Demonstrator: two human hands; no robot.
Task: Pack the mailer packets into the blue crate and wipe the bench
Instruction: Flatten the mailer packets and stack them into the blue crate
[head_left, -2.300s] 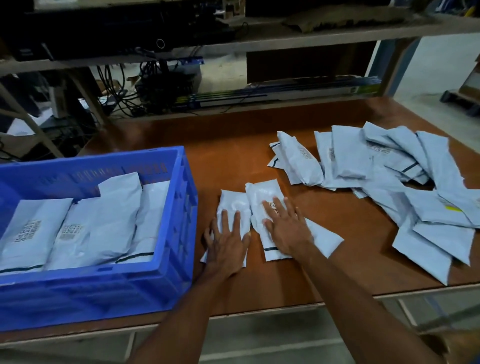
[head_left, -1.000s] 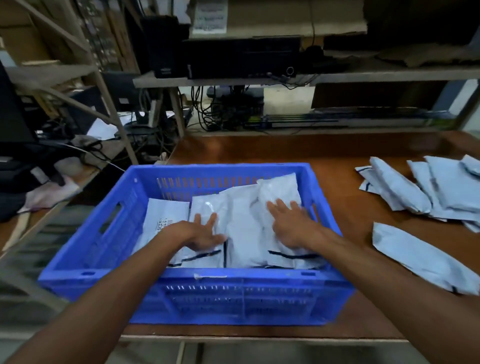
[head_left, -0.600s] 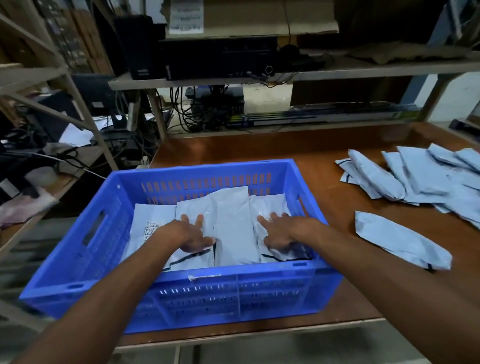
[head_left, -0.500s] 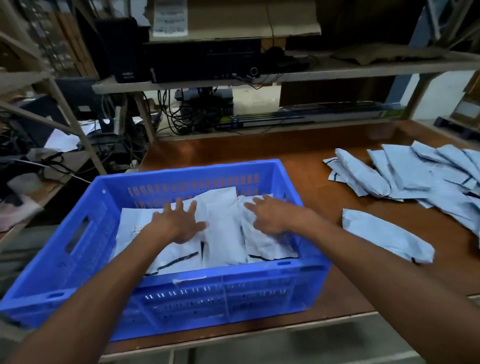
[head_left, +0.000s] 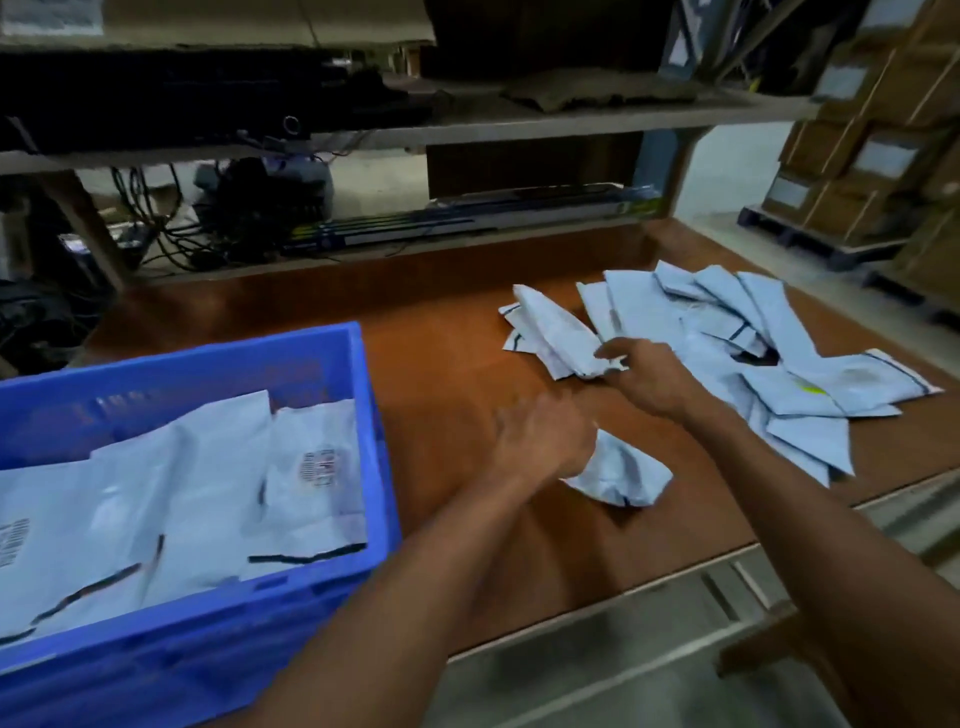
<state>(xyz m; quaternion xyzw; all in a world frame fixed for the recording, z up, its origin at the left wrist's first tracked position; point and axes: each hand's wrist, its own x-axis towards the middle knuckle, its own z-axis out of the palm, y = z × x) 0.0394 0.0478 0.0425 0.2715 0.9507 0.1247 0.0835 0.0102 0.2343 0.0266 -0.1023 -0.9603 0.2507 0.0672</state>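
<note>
The blue crate (head_left: 374, 415) stands at the left of the brown bench (head_left: 447, 374), with several white mailer packets (head_left: 208, 499) lying flat inside. A loose heap of mailer packets (head_left: 727, 332) covers the right of the bench. My right hand (head_left: 649, 379) pinches the near end of one packet (head_left: 556, 332) at the heap's left edge. My left hand (head_left: 540, 441), blurred by motion, closes over the left end of a single crumpled packet (head_left: 623, 473) lying apart near the front edge.
A low shelf (head_left: 467, 124) runs behind the bench, with dark equipment and tangled cables (head_left: 249, 208) under it. Stacked cardboard boxes (head_left: 872, 156) stand on a pallet at the far right. The bench's front edge (head_left: 623, 587) is close to the crumpled packet.
Both hands have left the crate and moved right to the loose packets. The right hand has taken hold of a packet at the heap; the left has closed on the lone one.
</note>
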